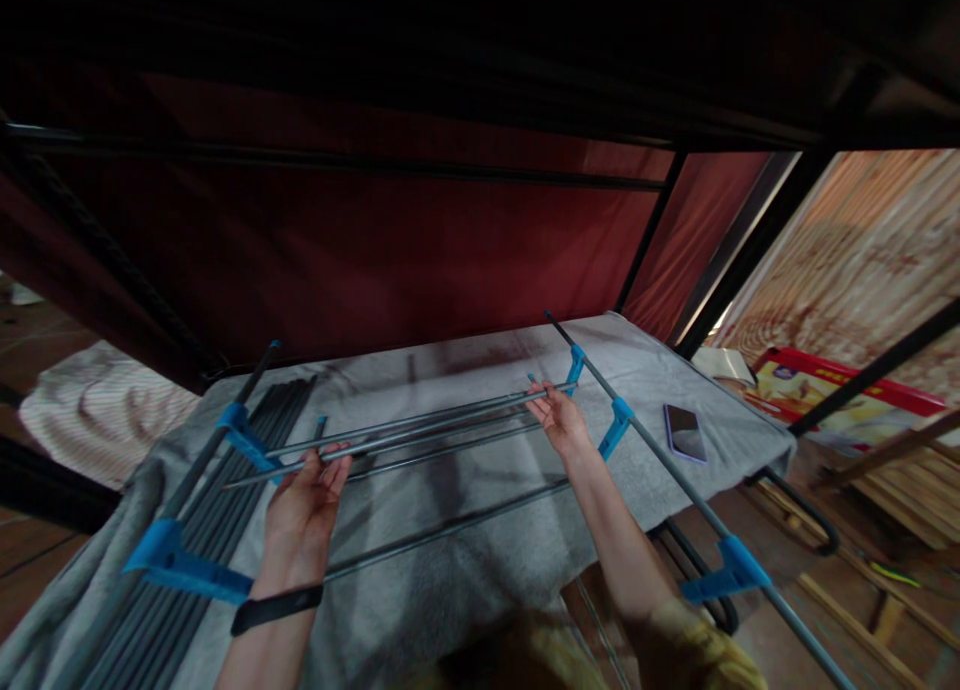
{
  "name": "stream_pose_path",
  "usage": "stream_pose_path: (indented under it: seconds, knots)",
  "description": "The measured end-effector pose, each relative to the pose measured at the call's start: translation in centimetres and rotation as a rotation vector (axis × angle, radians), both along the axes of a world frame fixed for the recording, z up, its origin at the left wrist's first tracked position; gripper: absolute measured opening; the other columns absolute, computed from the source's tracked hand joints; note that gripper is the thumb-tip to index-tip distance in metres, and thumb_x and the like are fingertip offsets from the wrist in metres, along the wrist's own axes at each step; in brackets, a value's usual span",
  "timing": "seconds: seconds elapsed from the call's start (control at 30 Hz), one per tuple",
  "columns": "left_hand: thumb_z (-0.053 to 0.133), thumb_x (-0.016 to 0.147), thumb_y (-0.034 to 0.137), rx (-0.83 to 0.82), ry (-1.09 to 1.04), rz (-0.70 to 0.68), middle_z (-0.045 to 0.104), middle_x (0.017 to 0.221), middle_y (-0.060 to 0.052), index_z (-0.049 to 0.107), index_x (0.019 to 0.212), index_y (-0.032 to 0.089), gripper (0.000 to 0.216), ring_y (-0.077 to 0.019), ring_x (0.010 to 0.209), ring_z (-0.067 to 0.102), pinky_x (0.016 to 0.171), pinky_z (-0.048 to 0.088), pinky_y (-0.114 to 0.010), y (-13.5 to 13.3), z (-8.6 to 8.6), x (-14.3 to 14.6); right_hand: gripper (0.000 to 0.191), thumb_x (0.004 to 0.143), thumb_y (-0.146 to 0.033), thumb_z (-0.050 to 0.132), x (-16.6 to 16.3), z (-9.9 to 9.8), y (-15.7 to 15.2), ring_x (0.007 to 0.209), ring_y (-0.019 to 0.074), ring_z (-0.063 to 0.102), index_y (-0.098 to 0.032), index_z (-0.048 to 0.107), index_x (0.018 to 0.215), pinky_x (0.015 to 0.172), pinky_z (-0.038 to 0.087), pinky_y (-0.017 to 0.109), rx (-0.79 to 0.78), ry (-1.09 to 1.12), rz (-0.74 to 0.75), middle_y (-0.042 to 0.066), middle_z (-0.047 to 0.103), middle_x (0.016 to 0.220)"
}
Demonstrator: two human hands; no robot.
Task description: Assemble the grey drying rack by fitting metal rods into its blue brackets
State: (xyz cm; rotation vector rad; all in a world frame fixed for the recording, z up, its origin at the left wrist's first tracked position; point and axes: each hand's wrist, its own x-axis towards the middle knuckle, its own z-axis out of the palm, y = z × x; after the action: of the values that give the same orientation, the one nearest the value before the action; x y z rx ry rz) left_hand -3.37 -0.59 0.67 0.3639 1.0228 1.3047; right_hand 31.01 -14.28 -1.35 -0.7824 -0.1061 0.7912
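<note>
My left hand [306, 505] grips the near end of a thin grey metal rod [420, 420], thumb on top, a dark band on the wrist. My right hand [559, 418] pinches the far end of the same rod beside a blue plastic connector [575, 364]. The rod spans between two long grey side poles, the left pole [217, 440] and the right pole [660, 460], each fitted with blue connectors. More rods lie parallel just below the held one, over a grey cloth [450, 540].
A bundle of dark rods [195, 540] lies at the left on the cloth. A phone [684, 432] rests at the cloth's right edge. A dark red fabric wall [375, 240] with black frame bars stands behind. Wooden boards and a red box [840, 395] lie at right.
</note>
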Motion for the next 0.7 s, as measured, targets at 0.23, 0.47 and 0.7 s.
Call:
stream_pose_path:
  seconds: [0.23,0.47,0.7]
  knots:
    - [0.059,0.092,0.008,0.037,-0.008,0.069,0.062,0.073,0.003,0.059,0.079,0.017,0.016,-0.0087,0.062,0.064,0.069,0.062,-0.023,-0.2,0.1,0.6,0.012,0.088,-0.013,0.072,0.2,-1.1,-0.4,0.068,0.0125,0.073,-0.021,0.065,0.082,0.070,0.066,0.026,-0.008,-0.023,-0.048,0.000,0.077,0.080]
    - [0.067,0.083,0.003,0.094,0.011,-0.055,0.068,0.075,0.000,0.056,0.071,0.016,0.020,-0.0140,0.074,0.071,0.075,0.063,-0.030,-0.2,0.8,1.5,0.013,0.086,-0.012,0.073,0.6,-1.6,-0.4,0.065,0.0120,0.072,-0.020,0.066,0.079,0.072,0.066,0.026,-0.034,-0.013,-0.026,0.001,0.077,0.079]
    - [0.065,0.083,0.001,0.080,0.007,-0.010,0.069,0.075,0.000,0.054,0.068,0.015,0.023,-0.0142,0.073,0.072,0.074,0.064,-0.030,-0.2,0.8,1.4,0.011,0.090,-0.012,0.066,1.1,-1.2,-0.5,0.071,0.0132,0.074,-0.021,0.067,0.083,0.072,0.066,0.027,-0.030,-0.011,-0.051,0.001,0.078,0.080]
